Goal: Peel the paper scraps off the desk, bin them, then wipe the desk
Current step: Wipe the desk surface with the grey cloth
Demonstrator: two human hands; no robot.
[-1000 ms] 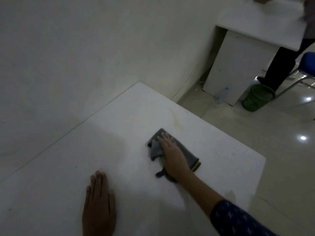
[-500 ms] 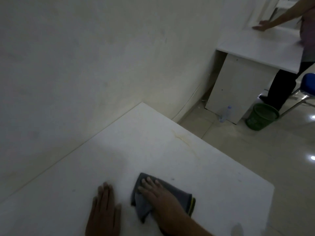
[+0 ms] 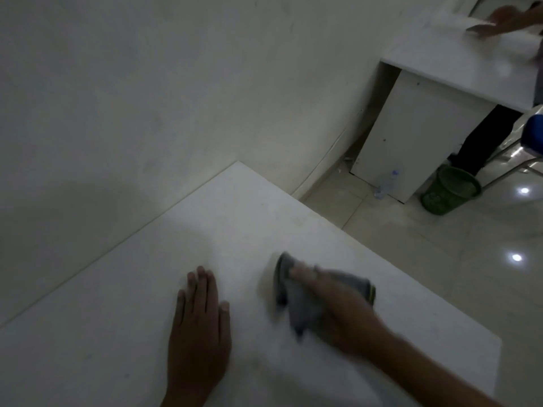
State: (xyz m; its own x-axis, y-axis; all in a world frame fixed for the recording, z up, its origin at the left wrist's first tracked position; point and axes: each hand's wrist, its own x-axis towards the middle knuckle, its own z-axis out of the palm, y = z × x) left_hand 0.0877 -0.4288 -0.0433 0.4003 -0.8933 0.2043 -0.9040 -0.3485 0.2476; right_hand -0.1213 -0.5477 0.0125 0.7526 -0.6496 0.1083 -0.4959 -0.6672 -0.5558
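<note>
The right hand (image 3: 338, 306) lies palm down on a crumpled grey cloth with a yellow-green edge (image 3: 293, 306). Its fingers are stretched forward over the fabric and press it onto the flat white desk top (image 3: 235, 218). They do not look curled round the cloth, though the whole hand is smeared by motion blur and the thumb cannot be made out. The bare right forearm runs back to the lower right corner of the view.

The cloth is bunched: a loose fold sticks out past the fingertips towards the wall, another flap hangs out on the thumb side, and the trimmed edge shows beyond the knuckles. It sits on the near right part of the desk, a little in from the right edge.

The left hand (image 3: 199, 327) rests flat on the desk just left of the cloth, apart from it. Its fingers are straight and close together and hold nothing.

The desk's far corner meets a plain pale wall (image 3: 147, 83). Beyond it, on a glossy tiled floor (image 3: 440, 259), a green mesh waste bin (image 3: 446, 192) stands beside a second white desk (image 3: 440, 69), with a clear plastic bottle (image 3: 386, 183) at that desk's foot. Another person's hand (image 3: 505, 19) reaches over that desk, and a blue chair (image 3: 533, 133) shows at the right edge.
</note>
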